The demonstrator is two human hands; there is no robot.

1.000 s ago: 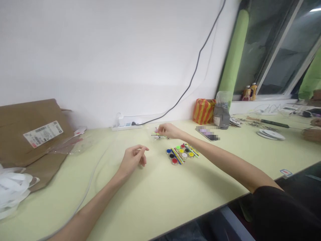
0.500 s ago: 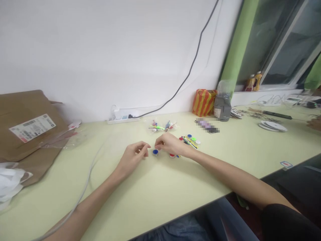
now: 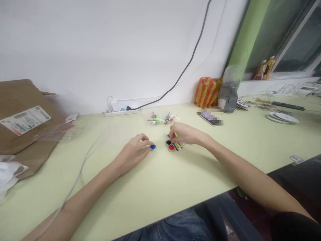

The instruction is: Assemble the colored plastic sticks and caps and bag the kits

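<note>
My left hand [image 3: 134, 152] rests on the pale green table [image 3: 160, 187] with its fingertips closed on a small blue paint pot [image 3: 152, 147]. To its right, my right hand [image 3: 184, 134] curls over a cluster of small paint pots [image 3: 171, 146], red and black ones showing, with coloured sticks beside them; its fingers pinch something green that I cannot make out. A small clear packet of coloured pieces [image 3: 160, 118] lies just behind the hands.
A white power strip [image 3: 120, 110] with a dark cable sits by the wall. Brown cardboard [image 3: 25, 120] lies at left, a grey cable [image 3: 75, 180] beside my left arm. A striped bag [image 3: 207, 92], a grey pouch [image 3: 227, 97] and a phone [image 3: 209, 118] stand at right.
My right hand came back from the packet to the paint pots. The blue pot has been separated from the cluster, and my left hand has closed on it.
</note>
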